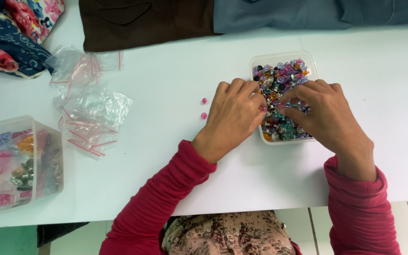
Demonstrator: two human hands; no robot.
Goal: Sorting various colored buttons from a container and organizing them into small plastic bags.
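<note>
While both red-sleeved arms reach forward over the white desk point(175, 71), the left hand point(232, 118) and the right hand point(324, 115) meet above a small clear plastic rectangular tub point(308, 59) filled with tiny multicoloured and metallic snap buttons point(279, 75). The left hand lies at the tub's left wall with its fingers curled inward, the fingertips pressed together on a small pink snap piece point(263, 109) at the rim. The right hand rests over the lower right part of the tub, fingers bent and closed among the buttons; whether it pinches one of them cannot be told. The fingertips of the two hands almost touch over the middle of the tub.

Two loose pink snap pieces point(204, 108) lie on the desk just left of the left hand. Farther left sits a heap of small clear zip bags with red seal strips point(90, 113), and at the desk's left edge stands a larger clear plastic box point(17, 163) holding sorted bags of coloured pieces. A folded brown cloth point(142, 21) and a grey-blue cloth point(317, 14) lie along the far edge, and a bundle of patterned blue and red fabric point(12, 33) fills the far left corner.
</note>
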